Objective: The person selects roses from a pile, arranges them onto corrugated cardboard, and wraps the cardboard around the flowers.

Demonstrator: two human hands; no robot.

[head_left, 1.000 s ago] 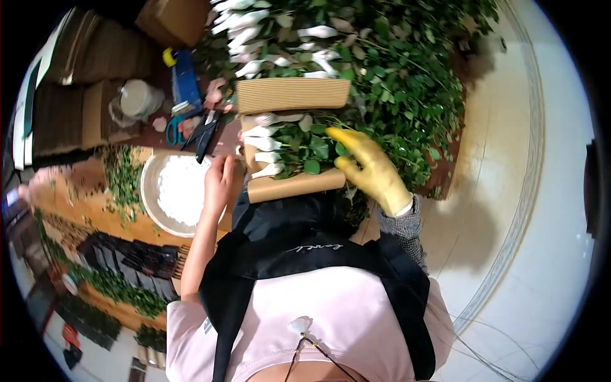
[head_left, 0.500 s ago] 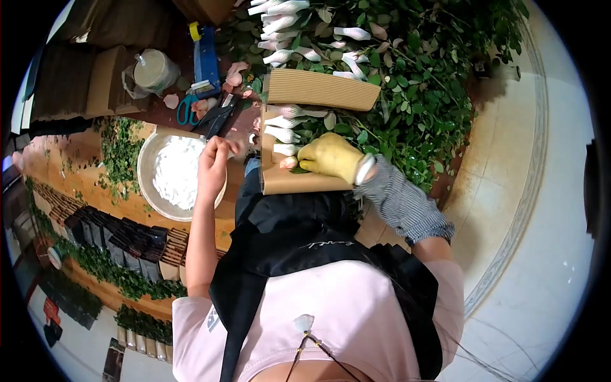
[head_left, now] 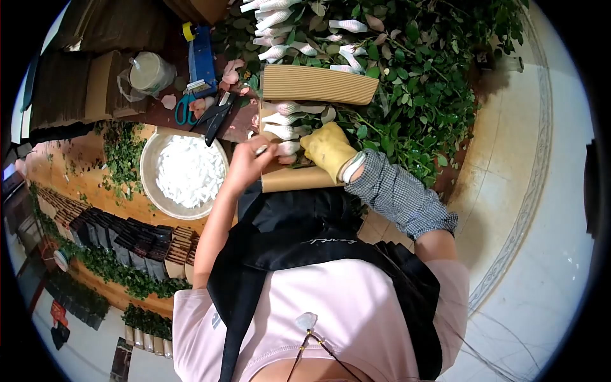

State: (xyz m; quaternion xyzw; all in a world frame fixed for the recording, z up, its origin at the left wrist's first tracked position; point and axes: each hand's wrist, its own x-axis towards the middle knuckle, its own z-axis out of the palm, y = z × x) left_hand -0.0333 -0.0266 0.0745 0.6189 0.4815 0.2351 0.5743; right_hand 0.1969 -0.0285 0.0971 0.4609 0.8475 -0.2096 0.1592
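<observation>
**My left hand (head_left: 252,162) now beside the rose head (head_left: 287,160)**

Came from the bowl's (head_left: 147,178) edge to mid-frame, fingertips pinched on a white piece (head_left: 261,150). My gloved right hand (head_left: 327,151) barely shifted, curled by the rose head; can't tell if it's clamped.

The bare left hand (head_left: 249,163) and yellow-gloved right hand (head_left: 328,151) flanked pink rose heads (head_left: 287,159) on corrugated cardboard (head_left: 318,84).

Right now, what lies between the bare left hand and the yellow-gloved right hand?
In the head view, a pale flower head in white mesh netting and, lower in the picture, a pink flower head lie there.
</observation>
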